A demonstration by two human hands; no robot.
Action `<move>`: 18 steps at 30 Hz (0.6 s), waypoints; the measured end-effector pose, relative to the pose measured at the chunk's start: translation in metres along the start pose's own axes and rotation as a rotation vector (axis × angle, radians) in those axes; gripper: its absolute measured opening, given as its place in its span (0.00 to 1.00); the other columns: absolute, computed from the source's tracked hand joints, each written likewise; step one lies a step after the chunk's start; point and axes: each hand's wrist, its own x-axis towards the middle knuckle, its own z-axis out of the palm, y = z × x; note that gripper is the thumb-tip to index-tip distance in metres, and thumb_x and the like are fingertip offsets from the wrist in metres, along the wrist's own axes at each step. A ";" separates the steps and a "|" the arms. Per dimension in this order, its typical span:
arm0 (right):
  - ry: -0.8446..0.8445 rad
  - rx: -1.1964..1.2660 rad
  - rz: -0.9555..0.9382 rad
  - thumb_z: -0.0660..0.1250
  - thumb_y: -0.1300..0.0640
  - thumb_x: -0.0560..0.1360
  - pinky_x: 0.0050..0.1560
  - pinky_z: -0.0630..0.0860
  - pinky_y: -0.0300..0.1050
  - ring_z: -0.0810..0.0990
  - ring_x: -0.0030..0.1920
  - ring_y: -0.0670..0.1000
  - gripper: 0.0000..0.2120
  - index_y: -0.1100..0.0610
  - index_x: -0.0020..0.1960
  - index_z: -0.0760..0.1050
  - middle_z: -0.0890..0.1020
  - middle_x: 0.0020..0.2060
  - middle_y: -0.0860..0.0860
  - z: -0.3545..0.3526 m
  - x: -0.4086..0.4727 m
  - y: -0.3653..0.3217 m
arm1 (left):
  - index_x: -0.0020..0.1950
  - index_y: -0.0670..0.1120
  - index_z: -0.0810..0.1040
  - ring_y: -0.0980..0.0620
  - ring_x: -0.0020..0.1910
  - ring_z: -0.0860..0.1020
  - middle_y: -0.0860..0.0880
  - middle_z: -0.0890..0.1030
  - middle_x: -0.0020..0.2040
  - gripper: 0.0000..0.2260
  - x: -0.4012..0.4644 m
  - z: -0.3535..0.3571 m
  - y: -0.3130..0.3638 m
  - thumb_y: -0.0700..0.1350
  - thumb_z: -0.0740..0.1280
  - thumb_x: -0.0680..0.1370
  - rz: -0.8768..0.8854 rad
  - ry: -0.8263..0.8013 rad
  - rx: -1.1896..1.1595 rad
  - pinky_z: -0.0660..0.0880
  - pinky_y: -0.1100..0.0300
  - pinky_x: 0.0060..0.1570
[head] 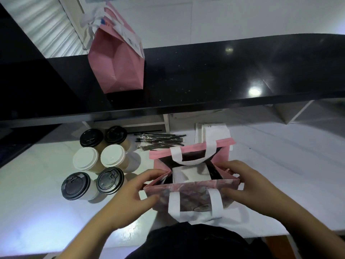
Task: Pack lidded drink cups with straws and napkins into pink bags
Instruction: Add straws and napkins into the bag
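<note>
A pink bag (223,153) with white handles stands open on the white counter in front of me. My left hand (136,193) pinches its left rim and my right hand (246,182) grips its right rim, holding the mouth apart. Something white lies inside the bag, its kind unclear. Several lidded cups (97,161) stand in a cluster to the left, some with black lids, two with white lids. A pile of wrapped black straws (160,141) lies behind the bag, and a stack of white napkins (212,132) sits to their right.
A second pink bag (117,64), closed at the top with white handles, stands on the raised black shelf (205,75) at the back. The white counter (280,165) stretches to the right of the open bag.
</note>
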 end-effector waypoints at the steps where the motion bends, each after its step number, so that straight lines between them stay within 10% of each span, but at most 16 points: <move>1: 0.004 0.023 -0.004 0.74 0.55 0.74 0.54 0.72 0.26 0.74 0.63 0.36 0.33 0.21 0.63 0.68 0.75 0.61 0.30 0.001 0.002 0.001 | 0.70 0.62 0.77 0.58 0.67 0.78 0.60 0.80 0.68 0.25 0.005 0.003 0.001 0.37 0.71 0.79 0.001 0.012 -0.062 0.76 0.61 0.63; 11: 0.057 0.427 0.133 0.72 0.47 0.78 0.54 0.83 0.54 0.87 0.50 0.48 0.07 0.40 0.55 0.81 0.88 0.49 0.47 0.006 0.015 0.005 | 0.60 0.44 0.79 0.41 0.57 0.84 0.40 0.85 0.57 0.13 0.029 0.017 -0.014 0.33 0.73 0.78 -0.190 0.272 -0.477 0.83 0.52 0.54; 18: 0.025 0.322 0.157 0.77 0.47 0.73 0.40 0.83 0.41 0.86 0.46 0.47 0.37 0.21 0.67 0.59 0.83 0.48 0.39 -0.008 0.031 0.015 | 0.69 0.66 0.76 0.50 0.58 0.82 0.55 0.77 0.63 0.30 0.038 0.004 -0.024 0.41 0.80 0.74 -0.115 0.254 -0.177 0.83 0.57 0.50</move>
